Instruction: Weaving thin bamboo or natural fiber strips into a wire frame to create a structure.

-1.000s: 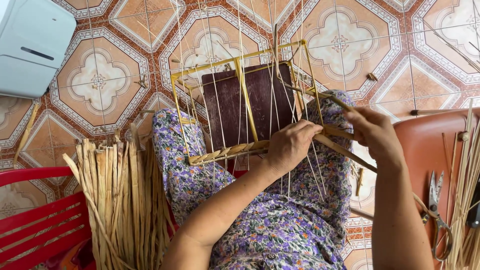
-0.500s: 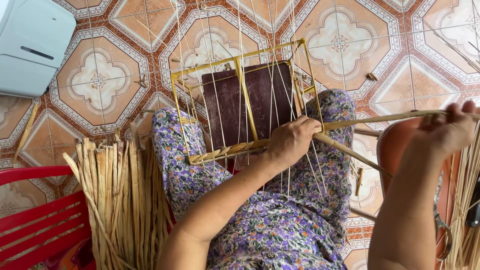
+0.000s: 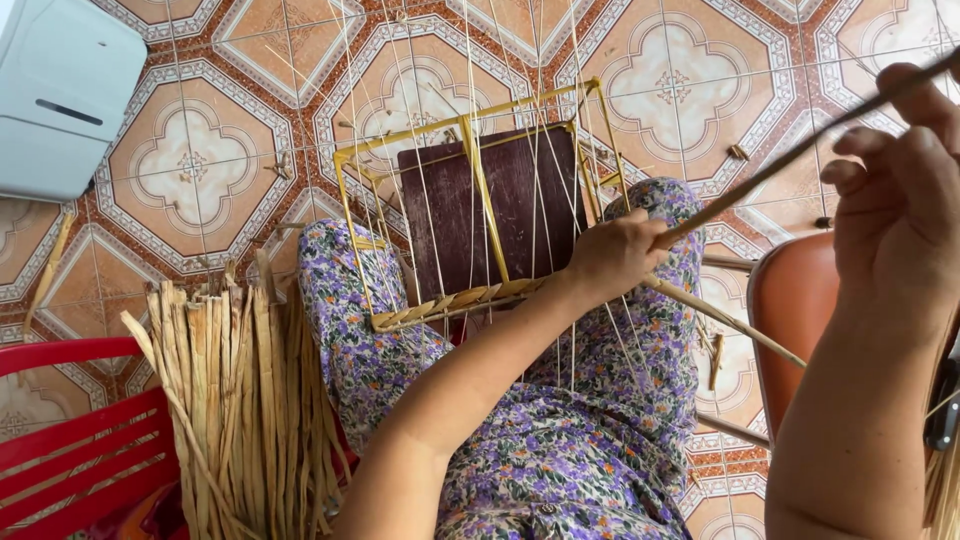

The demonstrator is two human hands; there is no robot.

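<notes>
A half-woven basket frame (image 3: 470, 300) of yellow strips, with several thin upright strands, rests on my lap around a dark purple board (image 3: 495, 210). My left hand (image 3: 615, 255) grips the frame's right edge, where a long brown strip (image 3: 790, 160) starts. My right hand (image 3: 895, 160), raised at the far right, pinches that strip and holds it taut, slanting up to the right. A second strip (image 3: 730, 320) slants down to the right from the frame.
A bundle of dried straw strips (image 3: 235, 400) leans on a red plastic chair (image 3: 70, 430) at the lower left. An orange chair (image 3: 795, 310) stands at the right. A white box (image 3: 60, 90) sits at the top left on the patterned tile floor.
My right hand has left the frame and pulled the long strip out, up and to the right. My left hand has stayed on the frame's edge.
</notes>
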